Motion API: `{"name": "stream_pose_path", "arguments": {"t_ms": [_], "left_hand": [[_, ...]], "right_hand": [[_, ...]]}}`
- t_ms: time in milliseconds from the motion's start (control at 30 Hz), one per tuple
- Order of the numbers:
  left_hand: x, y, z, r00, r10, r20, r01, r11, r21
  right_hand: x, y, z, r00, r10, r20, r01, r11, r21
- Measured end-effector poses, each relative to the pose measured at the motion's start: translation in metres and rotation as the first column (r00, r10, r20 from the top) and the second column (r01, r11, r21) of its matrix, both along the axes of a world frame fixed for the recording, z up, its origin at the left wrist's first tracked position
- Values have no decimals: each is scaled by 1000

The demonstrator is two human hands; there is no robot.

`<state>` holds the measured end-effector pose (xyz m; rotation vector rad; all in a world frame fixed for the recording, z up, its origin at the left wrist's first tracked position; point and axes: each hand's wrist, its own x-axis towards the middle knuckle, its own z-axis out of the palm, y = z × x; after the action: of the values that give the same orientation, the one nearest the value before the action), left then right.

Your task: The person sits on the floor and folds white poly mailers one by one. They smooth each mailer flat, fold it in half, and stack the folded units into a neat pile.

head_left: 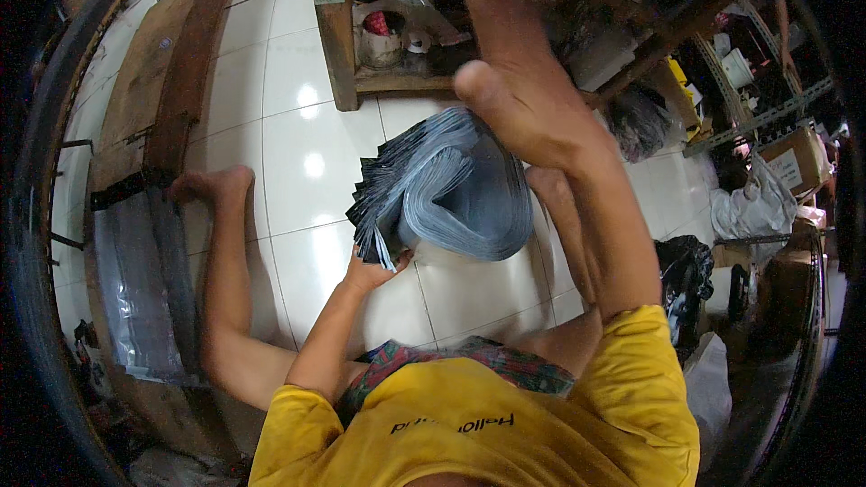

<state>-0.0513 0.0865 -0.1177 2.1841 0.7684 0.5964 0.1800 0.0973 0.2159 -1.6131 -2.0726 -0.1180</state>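
Observation:
A thick stack of grey plastic sheets (469, 225), curled into a loose roll, stands over the tiled floor between my legs. Its left side fans out in steps with black edges. My left hand (372, 272) is closed on the lower left edge of this roll, its fingers partly hidden behind the plastic. Raised above the roll's far right side is my right hand (519, 99), close to the camera. Its thumb points left and its fingers stretch upward, slightly smeared, with nothing visible in them. Whether the right hand's underside touches the roll, I cannot tell.
On the left, a long wooden bench (149, 81) carries flat grey plastic sheets (135, 280). A wooden shelf (336, 45) with assorted items stands ahead. To the right are metal racks, a cardboard box (796, 160) and a black plastic bag (681, 284).

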Motion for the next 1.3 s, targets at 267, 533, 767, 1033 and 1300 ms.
{"name": "stream_pose_path", "arguments": {"t_ms": [267,533,767,1033,1300], "left_hand": [[-10,13,-52,964,169,204,-80,920,-383],[15,6,-31,921,305,243,-171,876,-450],[37,-22,-67,950,277,144,-308,903,299],[-26,42,86,896,437,-80,-401,717,-570],[-44,48,14,872,400,-282,-445,408,-797]], "right_hand": [[24,-80,-55,659,-179,-731,229,973,-32],[-113,-169,-266,462,-431,-775,531,835,-148],[-104,-148,-300,401,-471,-786,556,807,-200],[25,-139,-217,242,-430,-870,199,900,-389],[27,-112,-347,382,-810,-445,462,584,-668]]}}
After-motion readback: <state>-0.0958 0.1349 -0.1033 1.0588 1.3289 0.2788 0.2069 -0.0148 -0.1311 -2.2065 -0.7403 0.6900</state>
